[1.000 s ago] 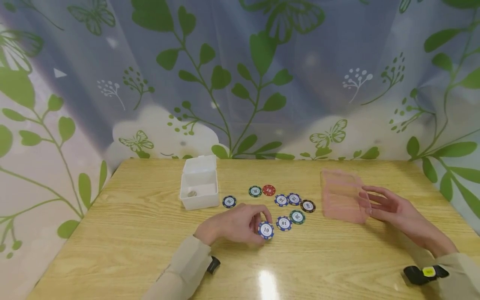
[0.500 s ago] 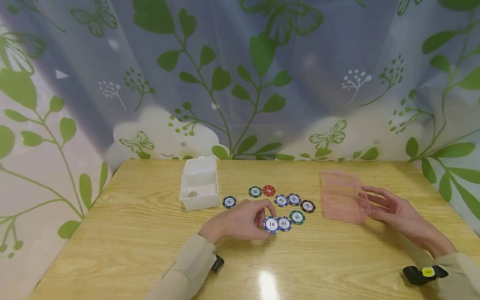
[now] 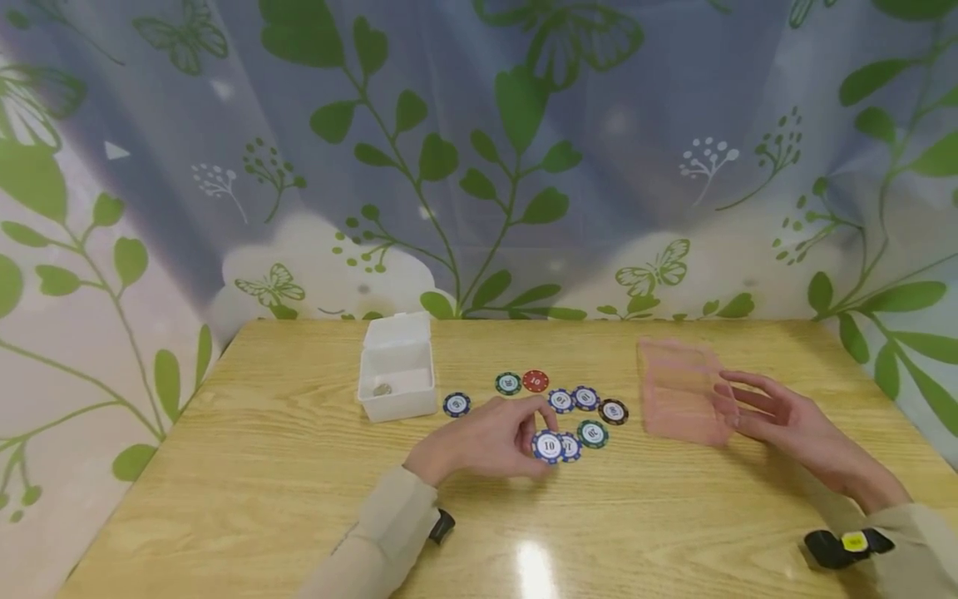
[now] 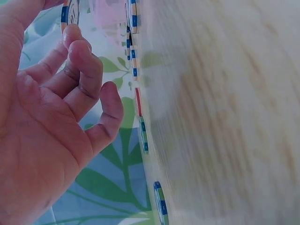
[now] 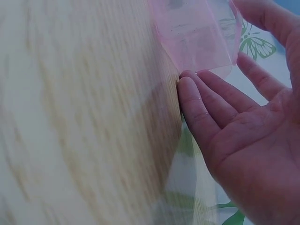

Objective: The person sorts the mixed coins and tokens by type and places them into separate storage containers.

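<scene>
Between thumb and index finger, my left hand point(image 3: 479, 441) pinches a blue-and-white poker chip point(image 3: 549, 447) marked 10. It overlaps another blue chip point(image 3: 572, 449) in the head view. In the left wrist view the pinched chip point(image 4: 71, 11) is cut off by the top edge, and the other fingers are bent with nothing in them. Just right of these lie a green chip point(image 3: 593, 433) and a black one point(image 3: 614, 412). My right hand point(image 3: 793, 424) touches the right side of a translucent pink box point(image 3: 677, 399) with extended fingers point(image 5: 194, 101).
A white lidded box point(image 3: 397, 403), lid raised, stands left with a small round thing point(image 3: 382, 389) inside. Two blue chips point(image 3: 585, 398), a red chip point(image 3: 535, 381) and a green chip point(image 3: 508, 383) lie mid-table. Another blue chip point(image 3: 456, 404) lies beside the white box. A patterned curtain hangs behind.
My left hand has carried the pinched chip to the right, from beside the other blue chip to overlapping it in the head view. My right hand and the pink box stay put.
</scene>
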### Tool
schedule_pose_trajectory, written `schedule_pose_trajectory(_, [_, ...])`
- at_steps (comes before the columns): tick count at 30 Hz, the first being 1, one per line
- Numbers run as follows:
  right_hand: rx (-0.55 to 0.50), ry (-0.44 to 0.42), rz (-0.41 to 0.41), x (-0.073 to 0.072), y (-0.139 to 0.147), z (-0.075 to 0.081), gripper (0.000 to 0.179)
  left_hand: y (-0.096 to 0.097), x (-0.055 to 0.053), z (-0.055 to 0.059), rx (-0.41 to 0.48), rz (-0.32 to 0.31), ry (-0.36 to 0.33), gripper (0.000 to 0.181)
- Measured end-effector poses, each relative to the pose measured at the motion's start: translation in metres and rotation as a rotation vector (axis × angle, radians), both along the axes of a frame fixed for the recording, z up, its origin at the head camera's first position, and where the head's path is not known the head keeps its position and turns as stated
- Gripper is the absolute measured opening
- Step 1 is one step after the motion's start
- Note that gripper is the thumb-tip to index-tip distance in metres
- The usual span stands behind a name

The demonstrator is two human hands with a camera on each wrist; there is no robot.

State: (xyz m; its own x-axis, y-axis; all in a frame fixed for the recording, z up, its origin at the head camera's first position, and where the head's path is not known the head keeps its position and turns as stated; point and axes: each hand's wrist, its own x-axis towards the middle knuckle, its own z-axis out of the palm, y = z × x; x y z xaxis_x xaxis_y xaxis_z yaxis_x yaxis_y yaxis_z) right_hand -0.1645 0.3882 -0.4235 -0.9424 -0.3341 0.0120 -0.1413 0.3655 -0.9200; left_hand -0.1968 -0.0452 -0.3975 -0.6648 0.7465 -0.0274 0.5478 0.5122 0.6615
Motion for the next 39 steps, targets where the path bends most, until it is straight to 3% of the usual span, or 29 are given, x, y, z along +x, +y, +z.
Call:
schedule_pose_trajectory(18, [-0.077, -0.013, 0.029, 0.0, 0.002, -0.003, 0.057, 0.021, -0.01, 0.008, 0.014, 0.014, 0.061, 0.039])
schedule_pose_trajectory(29, [-0.095, -0.026, 0.021, -0.002, 0.001, -0.003, 0.056, 0.031, -0.017, 0.014, 0.092, 0.03, 0.008, 0.038])
schedule_pose_trajectory(39, [-0.118, -0.024, 0.038, -0.003, 0.001, -0.002, 0.057, 0.044, -0.022, 0.016, 0.131, 0.031, 0.017, 0.037])
